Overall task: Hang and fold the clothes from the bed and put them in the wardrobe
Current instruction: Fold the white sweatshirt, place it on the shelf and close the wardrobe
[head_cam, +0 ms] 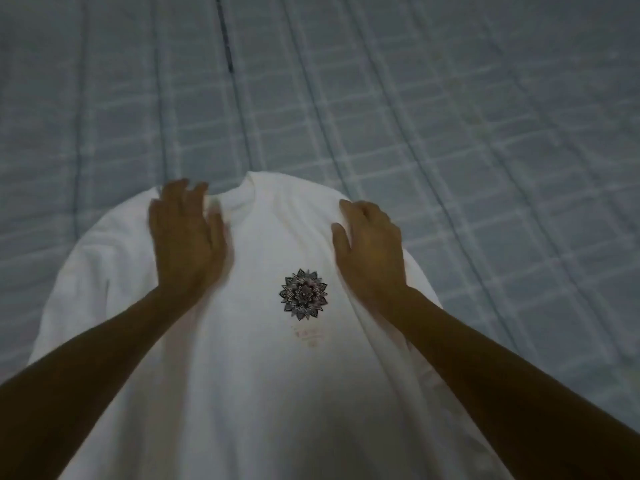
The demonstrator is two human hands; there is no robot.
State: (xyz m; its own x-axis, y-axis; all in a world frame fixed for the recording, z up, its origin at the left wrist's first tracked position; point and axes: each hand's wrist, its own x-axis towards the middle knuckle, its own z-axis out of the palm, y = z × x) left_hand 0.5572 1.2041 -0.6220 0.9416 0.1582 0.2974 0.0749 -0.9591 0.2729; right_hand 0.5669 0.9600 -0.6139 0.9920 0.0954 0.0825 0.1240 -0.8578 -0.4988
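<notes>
A white shirt lies spread face up on the bed, which has a grey-blue checked cover; the collar points away from the person and the hem runs out of view at the bottom. A dark round flower-like print sits on the chest, between the two forearms. The left grip lies on the shirt just left of the collar, its fingers straight and slightly spread, reaching to the shoulder edge; it is blurred, so finer detail is lost. The left sleeve lies flat, out to the side on the cover. The right grip rests on the opposite shoulder, thumb toward the print, its fingers bent down over the shirt's edge; whether they pinch the cloth cannot be told. A long crease runs from under this grip down the shirt's right side
</notes>
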